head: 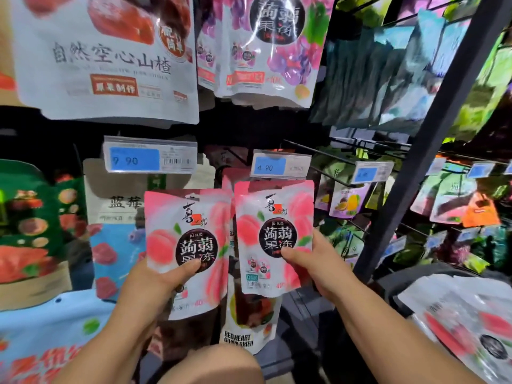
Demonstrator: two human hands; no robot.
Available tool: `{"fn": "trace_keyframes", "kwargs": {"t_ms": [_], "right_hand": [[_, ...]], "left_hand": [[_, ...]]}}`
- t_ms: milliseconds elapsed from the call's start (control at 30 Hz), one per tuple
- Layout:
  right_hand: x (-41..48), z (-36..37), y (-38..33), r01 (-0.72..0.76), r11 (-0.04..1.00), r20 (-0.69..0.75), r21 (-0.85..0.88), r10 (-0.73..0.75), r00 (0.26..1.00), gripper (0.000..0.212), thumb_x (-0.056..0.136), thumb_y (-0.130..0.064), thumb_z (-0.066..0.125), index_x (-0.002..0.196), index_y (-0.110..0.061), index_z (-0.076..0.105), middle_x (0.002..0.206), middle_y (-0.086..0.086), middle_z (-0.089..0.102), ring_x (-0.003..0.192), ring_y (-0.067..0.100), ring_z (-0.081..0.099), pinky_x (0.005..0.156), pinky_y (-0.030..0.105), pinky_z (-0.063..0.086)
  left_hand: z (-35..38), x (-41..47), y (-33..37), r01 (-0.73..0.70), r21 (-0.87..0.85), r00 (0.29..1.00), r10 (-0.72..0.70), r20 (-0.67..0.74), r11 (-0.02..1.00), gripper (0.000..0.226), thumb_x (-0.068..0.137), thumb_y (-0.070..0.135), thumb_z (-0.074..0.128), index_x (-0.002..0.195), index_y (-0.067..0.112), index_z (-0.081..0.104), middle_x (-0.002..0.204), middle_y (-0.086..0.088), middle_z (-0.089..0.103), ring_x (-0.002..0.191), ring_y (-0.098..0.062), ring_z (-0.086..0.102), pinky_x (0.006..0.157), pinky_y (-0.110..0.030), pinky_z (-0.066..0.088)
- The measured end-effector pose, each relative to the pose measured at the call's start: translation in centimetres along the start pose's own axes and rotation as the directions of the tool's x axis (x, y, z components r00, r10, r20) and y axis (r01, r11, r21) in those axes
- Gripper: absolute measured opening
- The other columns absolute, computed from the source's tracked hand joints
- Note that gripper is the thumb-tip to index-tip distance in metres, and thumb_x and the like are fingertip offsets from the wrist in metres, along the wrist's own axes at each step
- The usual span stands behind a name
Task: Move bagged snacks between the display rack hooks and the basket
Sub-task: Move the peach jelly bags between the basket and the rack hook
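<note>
Two pink peach jelly bags are held up side by side in front of the display rack. My left hand [155, 284] grips the left peach bag [188, 231] by its lower part, thumb across the front. My right hand [318, 261] pinches the right peach bag [274, 217] at its lower right, thumb on the black label. The top of the right bag reaches just under the 4.90 price tag [279, 164], where a hook would be; the hook itself is hidden. The basket [410, 281] shows at the lower right with snack bags [454, 322] in it.
A large white hawthorn bag [110, 56] and purple grape jelly bags [266, 51] hang above. A blueberry bag [119, 217] hangs left behind a 9.90 tag [149, 159]. A guava bag [249, 322] hangs below. A dark rack post [432, 139] slants at right.
</note>
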State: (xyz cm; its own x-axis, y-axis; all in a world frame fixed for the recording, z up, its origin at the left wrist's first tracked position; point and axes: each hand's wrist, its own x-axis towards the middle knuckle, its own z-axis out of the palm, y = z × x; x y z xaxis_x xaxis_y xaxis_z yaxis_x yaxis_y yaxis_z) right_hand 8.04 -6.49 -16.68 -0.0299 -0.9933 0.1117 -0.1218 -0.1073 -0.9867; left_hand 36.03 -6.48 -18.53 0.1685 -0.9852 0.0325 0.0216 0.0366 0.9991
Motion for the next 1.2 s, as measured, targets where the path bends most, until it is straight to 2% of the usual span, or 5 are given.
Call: {"fn": "trace_keyframes", "kwargs": {"t_ms": [300,733,967,1100,1200], "right_hand": [[1.2,0.8,-0.5,0.006,1.000,-0.034,0.013,-0.006,0.999,0.043,0.082,-0.004,0.075,0.117,-0.023,0.058,0.104,0.001,0.075,0.097,0.021,0.072,0.088,0.044,0.057],[4.6,2.2,0.1,-0.047,0.997,-0.084,-0.054,0.042,0.996,0.067,0.068,-0.029,0.084,0.127,-0.021,0.054,0.116,0.004,0.070,0.107,0.024,0.068,0.098,0.051,0.052],[3.2,2.8,0.0,0.004,0.922,-0.484,-0.388,-0.207,0.850,0.046,0.081,-0.030,0.079,0.109,-0.020,0.043,0.098,0.000,0.052,0.087,0.018,0.054,0.074,0.030,0.044],[1.2,4.1,-1.4,0.180,0.926,-0.254,-0.331,-0.271,0.928,0.021,0.089,-0.028,0.070,0.097,-0.025,0.051,0.079,-0.003,0.054,0.073,0.010,0.055,0.070,0.025,0.047],[1.2,4.9,-1.0,0.107,0.986,-0.014,-0.130,-0.109,0.994,0.042,0.077,-0.046,0.075,0.110,-0.027,0.057,0.093,-0.004,0.065,0.093,0.015,0.064,0.088,0.034,0.053]], "left_hand": [[-0.5,0.7,-0.1,0.001,-0.041,1.000,-0.002,-0.012,0.999,0.056,0.035,0.048,0.083,0.079,0.014,0.071,0.059,0.002,0.067,0.044,-0.011,0.052,0.058,-0.030,0.041],[-0.5,1.0,-0.4,-0.027,-0.086,0.999,0.029,0.029,0.996,0.026,0.060,0.018,0.090,0.078,0.013,0.071,0.055,0.004,0.066,0.041,-0.006,0.051,0.049,-0.025,0.042],[1.4,1.4,0.1,-0.032,-0.166,0.989,0.055,0.137,0.986,0.024,0.069,0.000,0.083,0.089,0.007,0.072,0.071,0.001,0.075,0.055,-0.007,0.064,0.047,-0.018,0.047],[2.8,1.9,0.0,0.031,-0.215,0.976,0.017,0.217,0.976,0.043,0.054,0.017,0.082,0.096,0.009,0.073,0.091,-0.008,0.077,0.082,-0.022,0.073,0.071,-0.032,0.056],[3.9,1.9,0.0,0.078,-0.237,0.953,-0.003,0.301,0.968,0.050,0.055,0.012,0.082,0.104,0.007,0.071,0.098,-0.011,0.076,0.092,-0.028,0.073,0.081,-0.038,0.058]]}}
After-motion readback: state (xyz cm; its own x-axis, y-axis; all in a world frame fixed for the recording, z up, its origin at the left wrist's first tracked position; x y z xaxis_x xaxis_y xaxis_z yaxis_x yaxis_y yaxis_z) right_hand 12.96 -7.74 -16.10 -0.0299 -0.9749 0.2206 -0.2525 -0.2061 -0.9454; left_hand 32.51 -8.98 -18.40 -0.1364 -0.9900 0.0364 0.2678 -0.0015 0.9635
